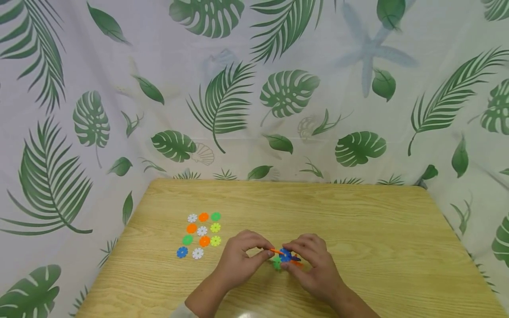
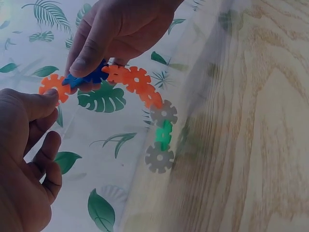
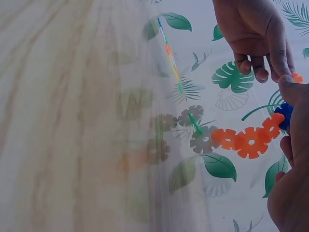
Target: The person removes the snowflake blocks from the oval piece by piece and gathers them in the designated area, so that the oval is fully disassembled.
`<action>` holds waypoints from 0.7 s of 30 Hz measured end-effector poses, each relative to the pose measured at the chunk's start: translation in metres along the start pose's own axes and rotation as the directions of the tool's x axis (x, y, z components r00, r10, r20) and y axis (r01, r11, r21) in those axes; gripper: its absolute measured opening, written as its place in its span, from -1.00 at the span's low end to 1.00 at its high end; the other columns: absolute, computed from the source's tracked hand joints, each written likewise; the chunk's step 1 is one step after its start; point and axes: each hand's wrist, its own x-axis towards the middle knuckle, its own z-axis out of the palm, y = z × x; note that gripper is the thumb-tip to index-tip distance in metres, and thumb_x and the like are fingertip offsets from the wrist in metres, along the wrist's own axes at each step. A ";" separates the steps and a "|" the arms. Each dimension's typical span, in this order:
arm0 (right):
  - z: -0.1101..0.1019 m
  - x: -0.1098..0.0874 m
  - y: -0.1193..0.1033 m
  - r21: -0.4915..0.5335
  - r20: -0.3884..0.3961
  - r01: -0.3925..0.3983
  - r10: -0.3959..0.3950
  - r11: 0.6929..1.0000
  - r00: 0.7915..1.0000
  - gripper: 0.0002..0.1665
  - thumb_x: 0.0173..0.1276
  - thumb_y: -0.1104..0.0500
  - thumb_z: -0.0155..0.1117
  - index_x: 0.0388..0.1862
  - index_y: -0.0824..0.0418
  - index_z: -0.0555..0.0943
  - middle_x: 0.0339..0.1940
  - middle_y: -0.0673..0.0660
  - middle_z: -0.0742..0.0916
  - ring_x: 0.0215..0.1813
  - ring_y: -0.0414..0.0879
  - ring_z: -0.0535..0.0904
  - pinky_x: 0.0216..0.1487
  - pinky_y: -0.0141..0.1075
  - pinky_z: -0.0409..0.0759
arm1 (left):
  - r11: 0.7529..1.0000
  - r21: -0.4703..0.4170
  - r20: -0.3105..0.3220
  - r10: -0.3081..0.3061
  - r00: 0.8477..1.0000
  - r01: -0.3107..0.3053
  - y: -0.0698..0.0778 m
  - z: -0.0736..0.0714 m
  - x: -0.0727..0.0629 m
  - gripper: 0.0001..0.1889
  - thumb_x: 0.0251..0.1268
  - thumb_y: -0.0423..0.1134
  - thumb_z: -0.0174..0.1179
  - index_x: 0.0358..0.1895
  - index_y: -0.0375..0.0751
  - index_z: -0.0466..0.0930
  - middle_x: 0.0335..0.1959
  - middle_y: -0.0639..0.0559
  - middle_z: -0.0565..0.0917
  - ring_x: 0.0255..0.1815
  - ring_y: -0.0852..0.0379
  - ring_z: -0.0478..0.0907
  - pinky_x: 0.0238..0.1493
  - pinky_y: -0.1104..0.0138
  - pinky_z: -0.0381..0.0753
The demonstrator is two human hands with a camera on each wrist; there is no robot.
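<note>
Near the front of the table, my left hand (image 1: pixel 244 256) pinches an orange notched disc (image 2: pixel 55 89) between thumb and forefinger. My right hand (image 1: pixel 314 265) grips the blue notched discs (image 1: pixel 285 255) of a linked chain, its fingers partly covering them. The orange disc meets the blue end of this chain. From the blue part, the chain curves through several orange discs (image 2: pixel 136 79) to a grey-looking disc (image 2: pixel 163 114), a green disc (image 2: pixel 164 135) and another grey-looking disc (image 2: pixel 159 158) at the far end. In the right wrist view the same orange discs (image 3: pixel 252 142) hang beside my right hand.
Left of my hands, loose notched discs lie flat in rough rows: white (image 1: pixel 197 253), blue (image 1: pixel 182 252), orange (image 1: pixel 204 241), green (image 1: pixel 188 240) and yellow (image 1: pixel 215 240). A leaf-printed cloth (image 1: pixel 238 110) hangs behind and beside the wooden table (image 1: pixel 358 221).
</note>
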 end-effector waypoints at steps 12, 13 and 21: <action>-0.003 0.002 0.007 -0.053 0.036 0.014 -0.013 0.998 0.999 -0.61 0.25 0.16 0.58 0.06 0.14 0.75 -0.04 -0.08 0.72 0.08 -0.03 0.51 0.16 -0.05 0.27 | 1.000 0.012 -0.078 0.002 0.997 -0.001 -0.003 -0.011 0.001 -0.92 0.37 -0.25 0.41 -0.26 0.08 0.80 -0.21 0.16 0.77 -0.16 0.21 0.63 -0.11 0.24 0.64; -0.005 0.001 0.008 -0.056 0.032 -0.003 0.004 0.998 0.999 -0.59 0.20 0.22 0.61 0.04 0.14 0.75 -0.05 -0.07 0.72 0.08 -0.03 0.51 0.16 -0.05 0.28 | 1.000 0.012 -0.095 -0.009 0.995 0.010 -0.003 -0.016 0.001 -0.92 0.37 -0.26 0.41 -0.25 0.08 0.79 -0.20 0.14 0.77 -0.17 0.20 0.63 -0.11 0.23 0.65; -0.023 -0.006 0.020 -0.049 0.009 -0.112 0.113 0.992 0.994 -0.49 0.12 0.35 0.62 0.09 0.12 0.75 -0.02 -0.08 0.74 0.10 -0.04 0.52 0.22 -0.16 0.30 | 0.981 0.108 -0.151 -0.145 0.978 0.162 -0.015 -0.055 -0.003 -0.90 0.39 -0.15 0.40 -0.19 0.25 0.77 -0.22 0.39 0.71 -0.18 0.25 0.60 -0.13 0.18 0.56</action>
